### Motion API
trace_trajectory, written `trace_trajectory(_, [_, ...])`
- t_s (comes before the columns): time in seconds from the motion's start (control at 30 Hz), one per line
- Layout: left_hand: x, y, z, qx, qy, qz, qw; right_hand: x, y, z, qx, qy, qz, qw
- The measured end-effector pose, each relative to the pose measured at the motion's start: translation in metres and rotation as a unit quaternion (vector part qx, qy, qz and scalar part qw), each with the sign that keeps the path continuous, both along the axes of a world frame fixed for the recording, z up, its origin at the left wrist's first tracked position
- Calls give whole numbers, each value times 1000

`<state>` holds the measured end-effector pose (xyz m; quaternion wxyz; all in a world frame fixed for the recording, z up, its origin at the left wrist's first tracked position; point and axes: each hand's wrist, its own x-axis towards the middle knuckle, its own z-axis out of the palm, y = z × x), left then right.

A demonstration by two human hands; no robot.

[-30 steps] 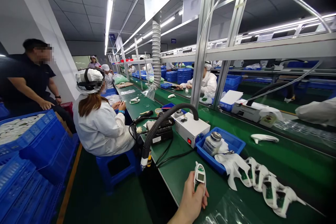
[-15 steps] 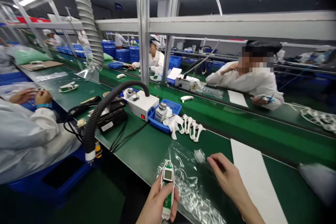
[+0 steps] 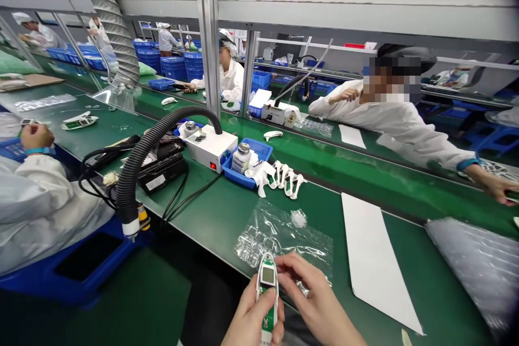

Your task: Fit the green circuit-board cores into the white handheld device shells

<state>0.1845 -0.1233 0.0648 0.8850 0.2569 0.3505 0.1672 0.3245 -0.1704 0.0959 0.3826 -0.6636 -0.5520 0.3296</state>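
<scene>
In my left hand (image 3: 253,311) is a slim white handheld device housing (image 3: 267,298), with a green circuit board and a small grey screen showing. My thumb presses on the board below the screen. Close by the housing's upper right edge is my right hand (image 3: 310,297), thumb and fingers drawn together; whatever they pinch is too small to make out. Beyond both hands lies a clear plastic bag (image 3: 284,227) with moulded pockets. A little clump of clear small pieces (image 3: 299,218) rests on it.
A white sheet (image 3: 371,259) lies to the right, beside a stack of clear plastic trays (image 3: 462,259). Several white housings (image 3: 288,178) stand near a blue tray (image 3: 247,165) with a bottle. A black hose (image 3: 150,146) arches at left. Co-workers sit across and at left.
My right hand has moved left from beside the clump of small pieces to the top of the device. The view has shifted; the co-worker across now reaches out to the right.
</scene>
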Motion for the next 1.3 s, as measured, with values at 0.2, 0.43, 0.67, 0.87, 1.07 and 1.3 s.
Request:
trace_trajectory(0.2, [-3,-1,-1,37,10,-4,999,-4,-1,-7,-2,23,-17,1000])
trace_trajectory(0.43, [-5,0,1,16,14,2,1000,-7,-1,-13,-6,51,-31,998])
trace_trajectory(0.67, [-6,-1,9,3,25,11,1000,-9,-1,-10,-2,62,-38,997])
trace_trajectory(0.87, [-6,-1,11,-1,22,11,1000,-9,-2,-8,3,77,-37,996])
trace_trajectory(1.07, [-4,0,8,19,15,14,1000,-9,-1,-14,-2,65,-42,997])
trace_trajectory(1.3, [-7,20,-4,63,-9,41,997,3,26,7,47,-43,-9,998])
